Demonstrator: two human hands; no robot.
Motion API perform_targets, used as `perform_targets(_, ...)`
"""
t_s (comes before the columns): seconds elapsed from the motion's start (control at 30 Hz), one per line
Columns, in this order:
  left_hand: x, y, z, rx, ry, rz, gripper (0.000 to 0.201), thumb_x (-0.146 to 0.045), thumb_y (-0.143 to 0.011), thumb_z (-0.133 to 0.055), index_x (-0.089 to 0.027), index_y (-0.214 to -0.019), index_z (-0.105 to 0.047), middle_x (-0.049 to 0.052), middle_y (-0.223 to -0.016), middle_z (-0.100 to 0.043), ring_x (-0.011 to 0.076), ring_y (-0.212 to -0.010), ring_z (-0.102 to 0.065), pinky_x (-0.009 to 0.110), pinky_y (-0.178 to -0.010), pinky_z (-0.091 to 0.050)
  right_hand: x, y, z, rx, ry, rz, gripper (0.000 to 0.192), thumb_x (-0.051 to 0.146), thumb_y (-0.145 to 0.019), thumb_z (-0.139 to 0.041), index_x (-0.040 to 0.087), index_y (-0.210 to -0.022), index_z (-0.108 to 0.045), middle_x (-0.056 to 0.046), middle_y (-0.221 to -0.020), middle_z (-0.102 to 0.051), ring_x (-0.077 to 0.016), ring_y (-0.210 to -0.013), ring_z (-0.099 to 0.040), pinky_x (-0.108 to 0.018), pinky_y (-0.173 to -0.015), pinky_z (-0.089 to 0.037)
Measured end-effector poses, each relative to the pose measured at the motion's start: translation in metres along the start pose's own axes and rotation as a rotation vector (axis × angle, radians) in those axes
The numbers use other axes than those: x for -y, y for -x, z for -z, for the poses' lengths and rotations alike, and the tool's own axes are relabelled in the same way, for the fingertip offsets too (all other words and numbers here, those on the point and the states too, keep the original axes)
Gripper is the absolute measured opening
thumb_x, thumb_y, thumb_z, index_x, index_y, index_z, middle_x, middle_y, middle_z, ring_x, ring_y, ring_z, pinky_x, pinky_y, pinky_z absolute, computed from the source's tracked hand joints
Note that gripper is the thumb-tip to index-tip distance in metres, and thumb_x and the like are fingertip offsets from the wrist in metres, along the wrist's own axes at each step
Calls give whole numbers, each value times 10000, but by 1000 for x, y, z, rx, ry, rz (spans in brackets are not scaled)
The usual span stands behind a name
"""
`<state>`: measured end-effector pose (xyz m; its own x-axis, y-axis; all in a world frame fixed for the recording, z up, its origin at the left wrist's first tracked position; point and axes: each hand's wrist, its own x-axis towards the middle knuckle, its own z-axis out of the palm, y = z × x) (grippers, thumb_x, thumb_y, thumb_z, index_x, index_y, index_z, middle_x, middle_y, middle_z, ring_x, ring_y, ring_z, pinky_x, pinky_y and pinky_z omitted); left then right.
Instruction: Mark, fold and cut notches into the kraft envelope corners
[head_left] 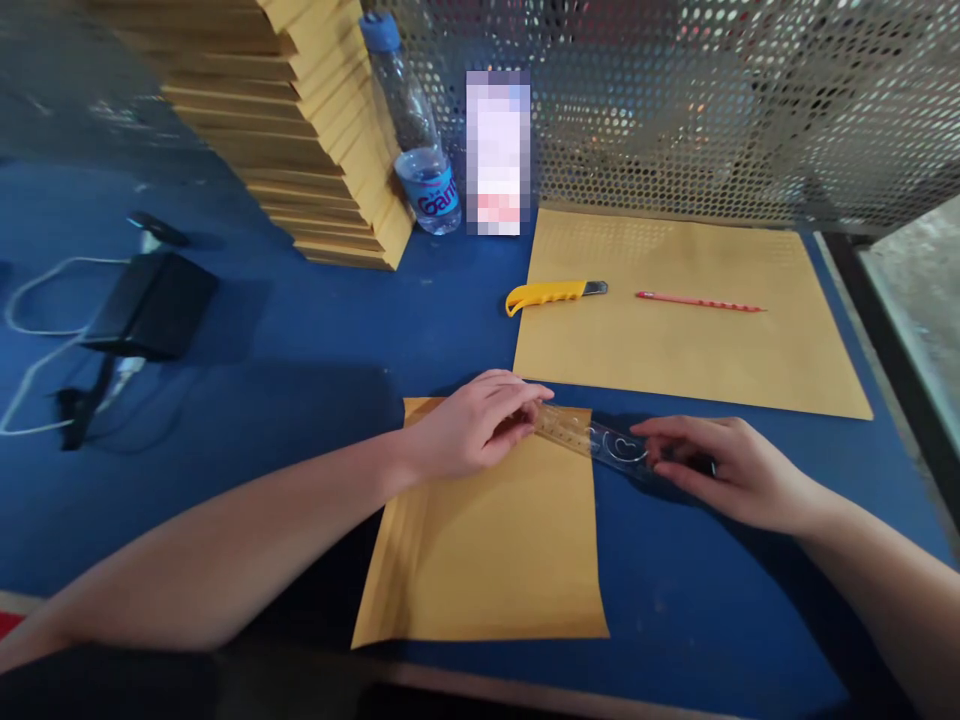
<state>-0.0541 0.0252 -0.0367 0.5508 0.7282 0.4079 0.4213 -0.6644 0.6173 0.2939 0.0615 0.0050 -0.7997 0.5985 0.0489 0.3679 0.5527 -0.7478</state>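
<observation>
Holding ruler [591, 437] partly over paper [499, 550] | cutter [553, 293], pencil [699, 301] on larger sheet [675, 355]

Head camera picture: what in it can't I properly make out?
Head view, ruler: ends covered by the fingers of the left hand and right hand; fine markings too small to read.
Head view, brown stack: top cut off by the upper edge.
Head view, upright rectangle: details hidden by pixel blocks.
Head view, mesh panel: things behind it masked and blurred.

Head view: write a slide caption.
Left hand and right hand hold a ruler partly over the near sheet; cutter and pencil lie beyond.
</observation>
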Motion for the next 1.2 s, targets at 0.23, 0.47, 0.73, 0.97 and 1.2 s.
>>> perform_targets(0.23,-3,-2,5,-12,131,70,312,-153,-1029,-536,-226,-1317,-629,18,-948,-787,185,-991,-749,414,-995,-587,21,-5,-8,183,-27,142,303,130,-1032,-556,232,-1260,-728,-81,-1135,-786,-158,-998,-775,-246,-849,-623)
perform_targets(0.47,0,0,4,-49,133,105,217,-165,-1004,-590,-205,-1203,-667,33,-961,-793,175,-953,-766,333,-854,-629,25,3,-19,98,-21,57,526,140,-993,-593,251,-1505,-557,-31,-1010,-796,-118,-714,-744,-198,-592,-591)
perform_targets(0.73,-4,0,2,23,-105,-97,160,-173,-1011,-610,-236,-956,-746,32,-1092,-821,256,-1236,-721,496,-1162,-482,15,9,-3,-77,602,429,360,58,-976,-620,210,-1288,-716,-97,-1044,-802,-234,-868,-781,-372,-772,-645)
perform_targets(0.97,-20,4,-4,70,-433,-264,225,-196,-1017,-557,-164,-1136,-745,77,-1213,-799,261,-1264,-684,464,-1216,-423,-6,6,-1,-7,612,435,269,129,-990,-636,172,-1233,-743,-162,-1185,-751,-294,-1062,-746,-473,-892,-654)
perform_targets(1.2,-29,7,-8,13,-617,-278,254,-317,-1087,-591,-130,-1124,-758,99,-1196,-802,255,-1159,-702,385,-991,-538,-11,6,-5,-50,534,367,212,146,-975,-691,193,-1176,-740,-126,-1150,-749,-254,-1008,-740,-441,-885,-653)
